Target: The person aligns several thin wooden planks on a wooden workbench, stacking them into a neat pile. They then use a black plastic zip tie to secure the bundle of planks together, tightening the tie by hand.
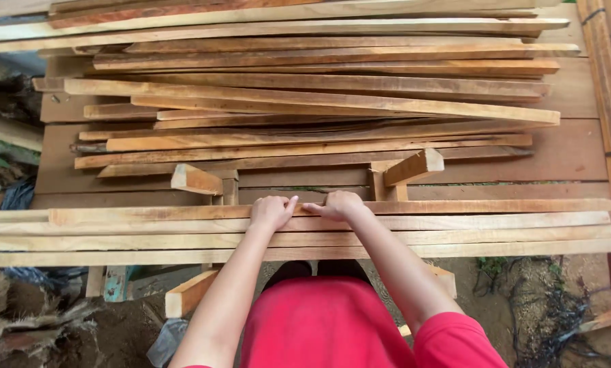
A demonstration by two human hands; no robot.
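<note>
- Red shirt [326, 320] fills the near edge of the view, with both bare forearms reaching away from it toward the wood.
- Four long, pale wooden slats [455, 228] lie side by side across the scene from left to right, just beyond the shirt, resting on wooden supports.
- Left hand [272, 211] sits palm down on the far slats of that row, near their middle; its fingers are curled over the far edge of the farthest slat [496, 206], pressing on it rather than closing around it.
- Right hand [341, 204] lies just right of the left hand, also palm down, fingers bent over the same far edge; the two hands nearly meet at the fingertips.
- Farthest slat runs under both hands and stretches well out to the left and right of them.
- Two short wooden blocks stand just beyond the hands: one tilted block [196, 179] far-left of the left hand, another tilted block [414, 166] far-right of the right hand.
- Farther away, a loose pile of long planks [319, 102] lies across a broad board surface, mostly running left to right, some at slight angles.
- Near ground below the slats shows dirt and another wood offcut [190, 293] to the left of the shirt.
</note>
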